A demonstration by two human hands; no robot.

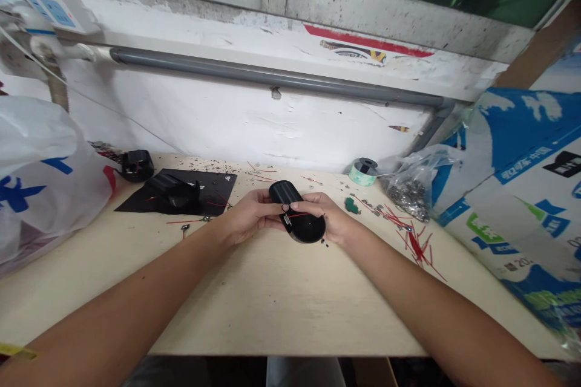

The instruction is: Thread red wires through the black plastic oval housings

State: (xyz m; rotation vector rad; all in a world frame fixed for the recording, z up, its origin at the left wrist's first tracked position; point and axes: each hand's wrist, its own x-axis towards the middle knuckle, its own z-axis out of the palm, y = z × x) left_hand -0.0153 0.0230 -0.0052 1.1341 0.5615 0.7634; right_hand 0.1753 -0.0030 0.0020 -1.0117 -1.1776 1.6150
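Both my hands grip one glossy black plastic housing (305, 231) over the middle of the table. It is long and rounded, with a ribbed far end and a hollow near part. A red wire crosses its opening, and a small metal piece sits by my left thumb. My left hand (249, 213) closes on the housing's left side, thumb on top. On the right side my right hand (327, 213) holds it, its thumb pressed near the wire. Fingers beneath the housing are partly hidden. Similar black housings lie to the left, one on a black sheet (136, 201).
Red wires (417, 245) and small metal parts lie scattered at the right, near a tape roll (363, 173) and a plastic bag of metal parts (411, 190). A printed blue-and-white box (512, 193) borders the right side. A white plastic bag (45, 181) stands left.
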